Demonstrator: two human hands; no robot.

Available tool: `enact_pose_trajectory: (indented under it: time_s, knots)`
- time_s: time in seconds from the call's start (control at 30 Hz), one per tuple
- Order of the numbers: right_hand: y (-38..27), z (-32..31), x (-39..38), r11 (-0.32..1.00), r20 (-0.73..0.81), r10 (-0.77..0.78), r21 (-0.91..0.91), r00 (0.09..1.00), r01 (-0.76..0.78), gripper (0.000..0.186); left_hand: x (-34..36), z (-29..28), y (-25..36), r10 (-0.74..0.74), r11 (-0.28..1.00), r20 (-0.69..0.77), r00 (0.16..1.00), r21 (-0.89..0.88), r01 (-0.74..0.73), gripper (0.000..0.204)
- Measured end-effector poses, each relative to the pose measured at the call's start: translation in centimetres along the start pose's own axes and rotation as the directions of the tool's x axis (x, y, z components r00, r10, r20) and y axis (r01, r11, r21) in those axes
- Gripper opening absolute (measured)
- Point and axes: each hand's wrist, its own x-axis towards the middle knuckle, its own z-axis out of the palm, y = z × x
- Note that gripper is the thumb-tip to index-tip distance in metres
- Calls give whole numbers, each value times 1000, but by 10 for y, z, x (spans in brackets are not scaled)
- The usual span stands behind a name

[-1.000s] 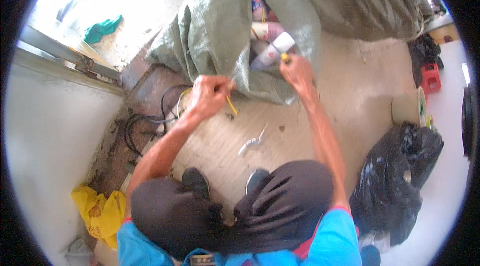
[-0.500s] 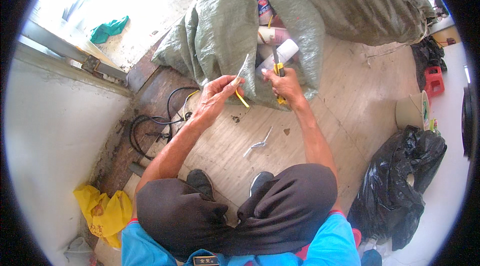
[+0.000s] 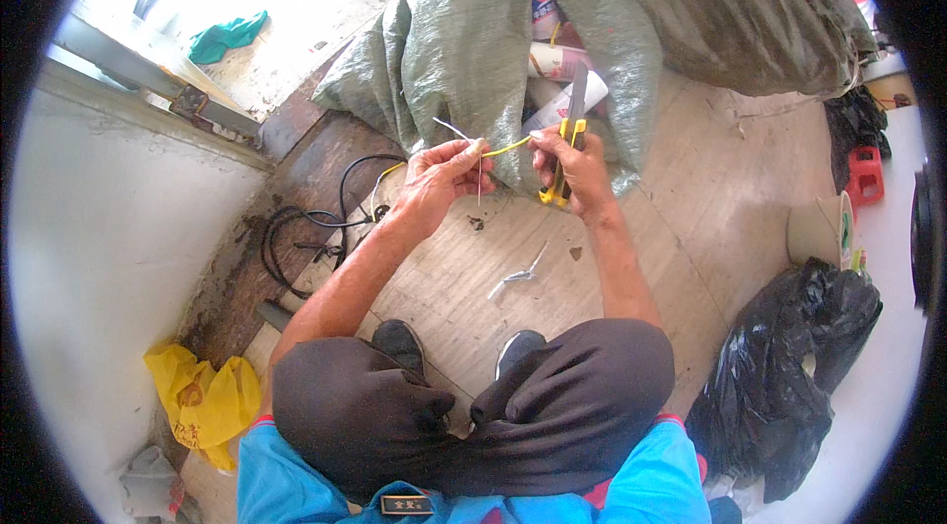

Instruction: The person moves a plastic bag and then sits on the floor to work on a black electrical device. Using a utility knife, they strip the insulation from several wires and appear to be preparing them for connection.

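A thin yellow wire runs between my two hands over the floor. My left hand pinches its left end, along with thin whitish strands that stick out above and below the fingers. The right hand is closed round a yellow and black utility knife, its blade pointing up and away from me. That hand's thumb and index finger also grip the right end of the yellow wire. Just beyond both hands stands a green woven sack, open at the front, with white bottles showing inside.
A black cable lies coiled at the left by the wall. Pale strips lie on the floor before my shoes. A second woven sack is far right; a black plastic bag and beige bucket stand right, a yellow bag left.
My right thumb and index finger have taken hold of the yellow wire's free end, which hung loose before. The wire now stretches between the hands. The view has shifted slightly.
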Motion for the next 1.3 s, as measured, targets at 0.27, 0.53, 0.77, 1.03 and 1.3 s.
enact_pose_trajectory:
  time_s: [0.27, 0.53, 0.77, 1.03, 1.3]
  knots:
    - [8, 13, -7, 999, -2, 28, -16, 1000, -28, 21, -3, 10, -3, -6, 997, -10, 1000, -78, 5, 28]
    - [-19, -7, -1, 995, -93, -95, -24, 991, 93, 16, -10, 11, 2, 86, 985, 0, 996, 153, -85, 31]
    - [-21, 6, -14, 996, 33, -83, -23, 996, 84, 14, -24, 39, 21, 771, -62, 317, 553, 901, -429, 60]
    - [-24, 13, -16, 999, 15, -42, 12, 999, 41, 15, -20, 34, 16, 674, -80, 364, 643, 901, -427, 39]
    - [-25, 4, -11, 994, -36, -28, 101, 999, 31, 16, -16, 28, -1, 494, 437, 180, 850, 794, -422, 24]
